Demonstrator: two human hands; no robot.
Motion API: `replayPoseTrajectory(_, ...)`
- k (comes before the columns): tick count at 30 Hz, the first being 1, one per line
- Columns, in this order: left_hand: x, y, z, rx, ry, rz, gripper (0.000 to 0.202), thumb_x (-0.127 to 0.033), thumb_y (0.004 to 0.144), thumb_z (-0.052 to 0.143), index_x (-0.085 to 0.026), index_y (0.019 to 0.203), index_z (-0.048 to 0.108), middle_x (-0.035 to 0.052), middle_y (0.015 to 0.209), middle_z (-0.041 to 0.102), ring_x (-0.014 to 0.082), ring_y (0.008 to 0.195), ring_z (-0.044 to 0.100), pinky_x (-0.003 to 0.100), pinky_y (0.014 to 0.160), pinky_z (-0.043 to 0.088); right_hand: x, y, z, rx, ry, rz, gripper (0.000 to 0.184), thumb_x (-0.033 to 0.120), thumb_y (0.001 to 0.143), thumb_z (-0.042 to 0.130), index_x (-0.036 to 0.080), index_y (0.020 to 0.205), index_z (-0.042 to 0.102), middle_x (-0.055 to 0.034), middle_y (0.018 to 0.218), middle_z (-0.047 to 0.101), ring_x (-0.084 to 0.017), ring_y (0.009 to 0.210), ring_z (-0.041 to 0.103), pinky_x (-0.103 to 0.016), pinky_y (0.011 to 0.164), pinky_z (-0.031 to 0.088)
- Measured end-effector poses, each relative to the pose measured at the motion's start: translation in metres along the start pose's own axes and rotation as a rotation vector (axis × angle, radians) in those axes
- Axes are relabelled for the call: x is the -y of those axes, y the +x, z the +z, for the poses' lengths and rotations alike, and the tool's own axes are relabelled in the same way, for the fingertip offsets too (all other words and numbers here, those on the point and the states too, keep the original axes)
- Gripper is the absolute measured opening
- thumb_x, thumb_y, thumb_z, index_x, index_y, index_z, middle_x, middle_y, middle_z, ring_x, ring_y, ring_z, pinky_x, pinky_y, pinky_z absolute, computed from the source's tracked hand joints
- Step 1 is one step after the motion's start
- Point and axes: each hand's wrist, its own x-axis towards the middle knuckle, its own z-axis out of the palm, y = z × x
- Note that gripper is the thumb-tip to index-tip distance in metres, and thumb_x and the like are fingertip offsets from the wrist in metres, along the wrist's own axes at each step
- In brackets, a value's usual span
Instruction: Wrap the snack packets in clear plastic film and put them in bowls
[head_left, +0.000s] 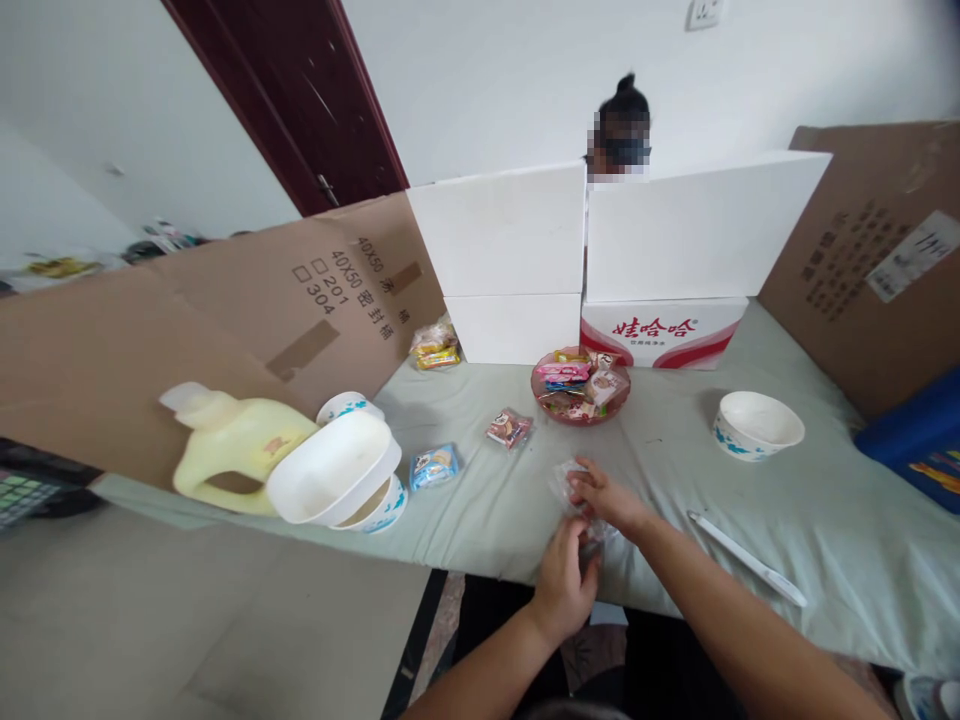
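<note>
A crumpled clear plastic bag (560, 482) lies at the front edge of the table, between my hands. My right hand (609, 497) has its fingers closed on the upper part of the bag. Just below, my left hand (564, 582) curls its fingers round the bag's lower part. What the bag holds, if anything, is hidden by my fingers. Beyond my hands is a pink glass bowl (541, 402) heaped with wrapped snacks. A brown snack packet (510, 428) and a blue snack packet (434, 467) lie to the left.
A white paper bowl (756, 428) and a white stick-like tool (746, 558) are on the right. On the left, a yellow jug (247, 440) lies beside a white plastic container (337, 468) and paper bowls. White boxes (517, 240) and cardboard walls enclose the table; a person's head shows behind.
</note>
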Motion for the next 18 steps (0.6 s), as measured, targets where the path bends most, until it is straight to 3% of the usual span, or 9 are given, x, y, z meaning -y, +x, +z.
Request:
replayPoseTrajectory(4, -0.003, 0.002, -0.003, 0.052, 0.071, 0.092, 0.032, -0.007, 0.082, 0.049, -0.018, 0.112, 0.056, 0.0115, 0.115, 0.061, 0.025, 0.109, 0.057, 0.045, 0.094, 0.049, -0.012, 0.004, -0.003, 0.005, -0.027, -0.01, 0.052, 0.028, 0.077, 0.055, 0.026, 0.128, 0.043, -0.0082, 0.128, 0.054, -0.009, 0.07, 0.058, -0.018, 0.045, 0.041)
replayPoseTrajectory(11, -0.011, 0.004, -0.007, -0.001, 0.065, 0.077, 0.011, -0.01, 0.081, 0.054, -0.018, 0.083, 0.06, 0.0066, 0.087, 0.059, 0.0216, 0.088, 0.057, 0.037, 0.079, 0.051, -0.024, 0.003, -0.005, 0.055, -0.081, -0.049, 0.052, 0.016, 0.077, 0.045, 0.024, 0.128, 0.043, -0.0075, 0.119, 0.061, -0.007, 0.059, 0.056, -0.018, 0.044, 0.04)
replayPoseTrajectory(14, -0.011, 0.013, -0.015, -0.063, 0.167, 0.032, 0.009, -0.014, 0.085, 0.052, -0.017, 0.089, 0.059, 0.0087, 0.095, 0.057, 0.0227, 0.092, 0.055, 0.039, 0.082, 0.049, -0.029, 0.005, -0.005, 0.062, -0.107, -0.055, 0.058, 0.015, 0.076, 0.044, 0.025, 0.133, 0.04, -0.0067, 0.12, 0.062, -0.006, 0.058, 0.057, -0.018, 0.045, 0.042)
replayPoseTrajectory(18, -0.005, 0.03, -0.021, 0.022, 0.334, 0.043, 0.014, -0.015, 0.086, 0.055, -0.017, 0.098, 0.06, 0.0093, 0.103, 0.058, 0.0261, 0.102, 0.052, 0.045, 0.09, 0.045, -0.032, 0.009, -0.007, 0.026, -0.173, -0.07, 0.061, 0.014, 0.076, 0.042, 0.025, 0.136, 0.037, -0.0077, 0.125, 0.061, -0.008, 0.061, 0.061, -0.021, 0.05, 0.048)
